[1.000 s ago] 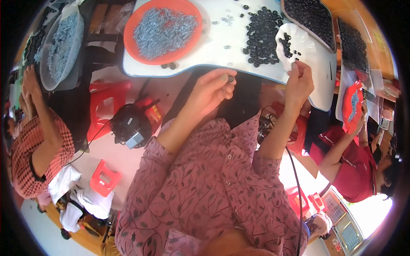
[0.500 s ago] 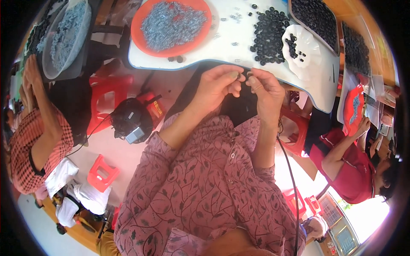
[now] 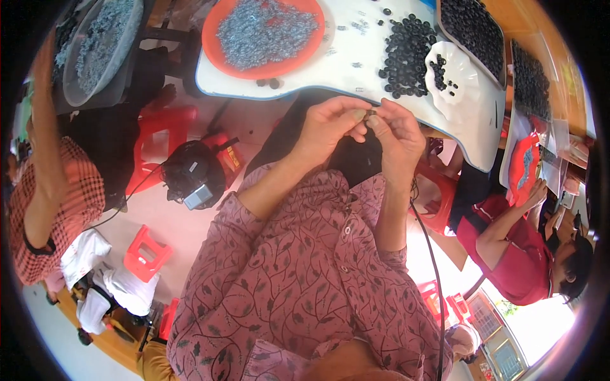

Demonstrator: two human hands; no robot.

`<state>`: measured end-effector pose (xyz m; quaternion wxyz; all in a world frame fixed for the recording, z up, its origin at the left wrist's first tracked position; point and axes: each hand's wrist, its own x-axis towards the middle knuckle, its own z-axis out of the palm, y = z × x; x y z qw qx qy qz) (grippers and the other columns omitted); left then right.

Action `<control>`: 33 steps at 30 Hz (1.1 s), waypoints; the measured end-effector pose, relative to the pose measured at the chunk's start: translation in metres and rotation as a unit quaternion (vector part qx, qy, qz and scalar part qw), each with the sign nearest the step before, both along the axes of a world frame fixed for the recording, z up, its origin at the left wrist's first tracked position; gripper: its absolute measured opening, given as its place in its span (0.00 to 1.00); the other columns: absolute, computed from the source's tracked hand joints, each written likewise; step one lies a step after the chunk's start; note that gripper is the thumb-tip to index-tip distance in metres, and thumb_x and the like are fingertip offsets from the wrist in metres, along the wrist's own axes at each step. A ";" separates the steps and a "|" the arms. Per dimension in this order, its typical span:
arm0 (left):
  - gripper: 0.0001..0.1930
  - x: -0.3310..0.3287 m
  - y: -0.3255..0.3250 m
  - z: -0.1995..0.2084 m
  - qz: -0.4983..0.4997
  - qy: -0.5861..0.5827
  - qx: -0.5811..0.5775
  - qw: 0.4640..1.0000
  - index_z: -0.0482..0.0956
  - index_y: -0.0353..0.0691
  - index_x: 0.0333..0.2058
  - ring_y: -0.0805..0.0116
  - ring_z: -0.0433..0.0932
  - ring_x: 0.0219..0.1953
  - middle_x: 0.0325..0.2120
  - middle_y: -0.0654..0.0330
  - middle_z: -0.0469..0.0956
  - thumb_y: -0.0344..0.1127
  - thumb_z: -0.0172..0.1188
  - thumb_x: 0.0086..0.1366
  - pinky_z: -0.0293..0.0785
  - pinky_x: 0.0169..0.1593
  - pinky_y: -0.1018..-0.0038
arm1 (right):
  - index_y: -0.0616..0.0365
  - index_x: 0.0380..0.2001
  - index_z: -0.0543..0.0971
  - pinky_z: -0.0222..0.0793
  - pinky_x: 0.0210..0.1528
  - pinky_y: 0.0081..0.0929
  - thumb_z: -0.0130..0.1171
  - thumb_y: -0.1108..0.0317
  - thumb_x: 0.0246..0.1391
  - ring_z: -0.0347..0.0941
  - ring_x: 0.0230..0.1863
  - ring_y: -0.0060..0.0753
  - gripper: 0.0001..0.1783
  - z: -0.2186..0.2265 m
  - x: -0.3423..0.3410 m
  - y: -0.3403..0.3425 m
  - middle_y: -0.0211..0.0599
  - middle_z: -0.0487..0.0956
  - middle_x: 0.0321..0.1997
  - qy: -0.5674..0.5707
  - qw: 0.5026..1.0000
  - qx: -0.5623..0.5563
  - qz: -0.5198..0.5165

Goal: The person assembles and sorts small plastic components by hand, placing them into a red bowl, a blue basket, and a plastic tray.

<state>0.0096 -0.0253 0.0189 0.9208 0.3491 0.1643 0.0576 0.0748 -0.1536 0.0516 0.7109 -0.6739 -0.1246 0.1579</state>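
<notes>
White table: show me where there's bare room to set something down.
Barest: the right lobe of the table, just below the white dish. Second: the gap between red plate and black pile, though small grey pieces dot it. Crowded: where pile meets dish.

The white table (image 3: 330, 73) bears an orange plate (image 3: 309, 53), black rings (image 3: 405, 60) and a scalloped dish (image 3: 465, 71).

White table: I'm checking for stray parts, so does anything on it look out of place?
Mildly: several silvery pieces lie loose right of the orange plate full of similar-looking ones, and two dark round pieces sit by its near rim, apart from the black pile. No damage shows.
</notes>
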 end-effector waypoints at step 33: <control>0.13 -0.002 0.009 -0.004 -0.007 -0.053 -0.180 0.982 0.77 0.31 0.48 0.75 0.77 0.32 0.36 0.58 0.79 0.32 0.55 0.69 0.75 0.35 0.79 | 0.62 0.38 0.83 0.66 0.40 0.13 0.65 0.80 0.51 0.71 0.36 0.16 0.10 0.002 -0.003 -0.001 0.29 0.78 0.37 -0.039 0.999 -0.023 0.011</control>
